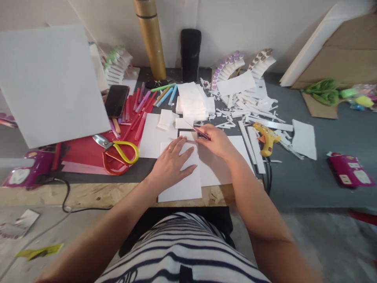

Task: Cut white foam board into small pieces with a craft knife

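My left hand (172,163) lies flat with fingers spread on a white foam sheet (184,184) at the near edge of the low table. My right hand (216,141) is closed in a pinch on a thin craft knife (200,133), whose tip rests at the sheet's far edge beside my left fingertips. A larger white sheet (224,169) lies under it to the right.
Yellow-handled scissors (118,151) and red paper (85,151) lie at left with a phone (116,100) and several markers (160,94). A stack of white pieces (193,102) and scraps sit behind. A yellow glue gun (266,137) rests at right. A white board (50,82) leans at left.
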`<action>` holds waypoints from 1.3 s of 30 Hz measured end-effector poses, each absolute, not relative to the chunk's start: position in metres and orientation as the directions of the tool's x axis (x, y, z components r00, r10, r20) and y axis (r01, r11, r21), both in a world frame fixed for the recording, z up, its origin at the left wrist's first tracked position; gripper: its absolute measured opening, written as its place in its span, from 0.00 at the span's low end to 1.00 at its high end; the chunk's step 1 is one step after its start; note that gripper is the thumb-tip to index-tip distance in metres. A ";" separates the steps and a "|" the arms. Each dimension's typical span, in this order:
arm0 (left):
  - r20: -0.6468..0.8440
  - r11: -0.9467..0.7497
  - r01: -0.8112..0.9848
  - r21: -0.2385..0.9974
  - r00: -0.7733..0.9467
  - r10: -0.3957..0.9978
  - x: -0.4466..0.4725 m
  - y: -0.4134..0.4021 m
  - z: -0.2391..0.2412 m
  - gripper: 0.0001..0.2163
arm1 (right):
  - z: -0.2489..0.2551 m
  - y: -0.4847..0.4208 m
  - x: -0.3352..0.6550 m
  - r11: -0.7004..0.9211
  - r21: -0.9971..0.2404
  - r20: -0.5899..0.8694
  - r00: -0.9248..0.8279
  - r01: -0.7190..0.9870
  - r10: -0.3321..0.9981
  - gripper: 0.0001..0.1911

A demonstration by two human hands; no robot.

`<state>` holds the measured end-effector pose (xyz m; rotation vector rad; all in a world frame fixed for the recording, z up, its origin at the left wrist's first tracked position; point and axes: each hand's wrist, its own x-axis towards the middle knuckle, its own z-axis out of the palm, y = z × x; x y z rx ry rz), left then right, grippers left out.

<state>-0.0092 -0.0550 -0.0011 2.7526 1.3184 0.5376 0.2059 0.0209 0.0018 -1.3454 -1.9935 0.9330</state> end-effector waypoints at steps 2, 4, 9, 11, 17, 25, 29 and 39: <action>0.294 -0.633 0.748 0.201 0.570 0.767 -0.010 -0.055 -0.002 0.22 | 0.001 0.020 0.204 0.240 -0.772 0.045 -0.326 0.588 0.944 0.18; 0.292 -0.628 0.750 0.209 0.565 0.772 -0.010 -0.056 -0.003 0.22 | 0.001 0.019 0.201 0.228 -0.772 0.053 -0.297 0.593 0.953 0.15; 0.295 -0.631 0.744 0.221 0.565 0.770 -0.011 -0.056 -0.006 0.22 | 0.012 0.015 0.207 0.163 -0.838 0.102 -0.144 0.520 0.984 0.08; 0.302 -0.626 0.744 0.232 0.557 0.774 -0.011 -0.056 -0.008 0.22 | 0.021 0.016 0.217 0.111 -0.851 0.107 -0.038 0.513 0.994 0.08; 0.291 -0.615 0.746 0.254 0.547 0.785 -0.011 -0.056 -0.008 0.22 | 0.030 0.025 0.245 0.021 -0.625 0.137 0.083 0.781 0.987 0.16; 0.284 -0.569 0.793 0.217 0.507 0.814 -0.009 -0.060 0.001 0.20 | 0.043 0.010 0.229 0.135 -0.549 0.164 -0.052 0.825 0.985 0.10; 0.239 -0.564 0.794 0.226 0.516 0.822 -0.010 -0.061 0.008 0.20 | 0.043 -0.009 0.216 0.183 -0.665 0.042 -0.208 0.724 0.977 0.13; 0.151 -0.581 0.809 0.093 0.565 0.811 0.008 -0.072 0.018 0.44 | 0.008 -0.016 0.210 0.162 -0.465 0.028 -0.168 0.870 0.985 0.16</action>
